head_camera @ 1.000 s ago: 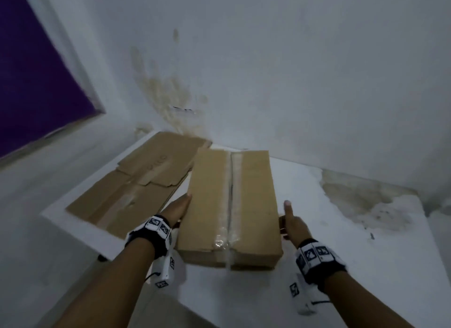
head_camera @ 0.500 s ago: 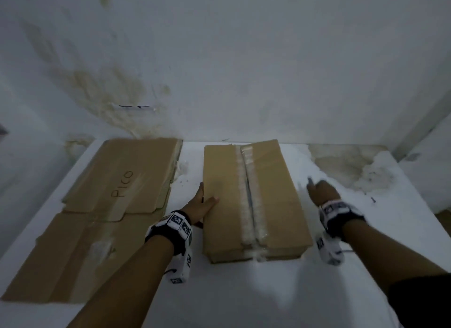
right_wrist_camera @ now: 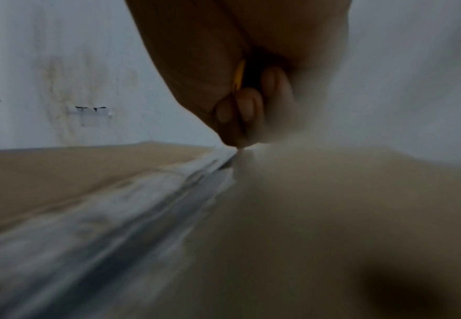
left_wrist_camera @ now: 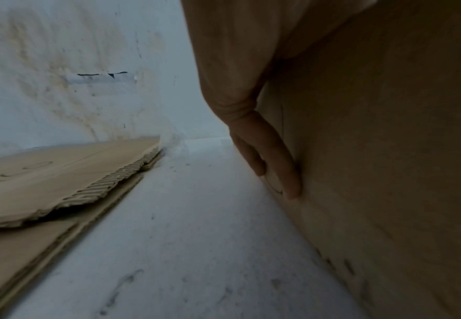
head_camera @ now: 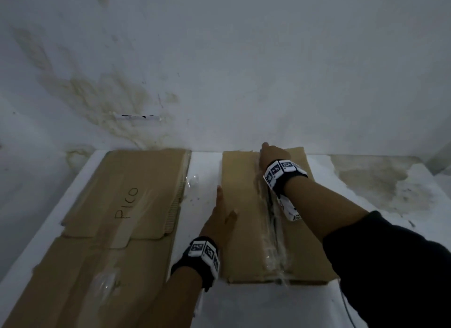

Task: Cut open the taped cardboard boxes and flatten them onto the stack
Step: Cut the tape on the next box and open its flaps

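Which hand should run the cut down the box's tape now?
Right. The right hand grips a yellow cutter at the tape's far end; the left hand lies flat against the box's side.

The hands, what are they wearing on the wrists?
Each wrist wears a black band with white blocks carrying black square-pattern markers. The left hand has a bare forearm. The right hand has a bare forearm too, then a dark sleeve higher up. A white piece hangs under each band.

The box (head_camera: 246, 220) is matt brown cardboard with glossy, wrinkled clear tape (head_camera: 273, 230) along its seam. The flattened stack (head_camera: 102, 217) shows rough corrugated edges, lying on a matt white, stained table (head_camera: 380, 193).
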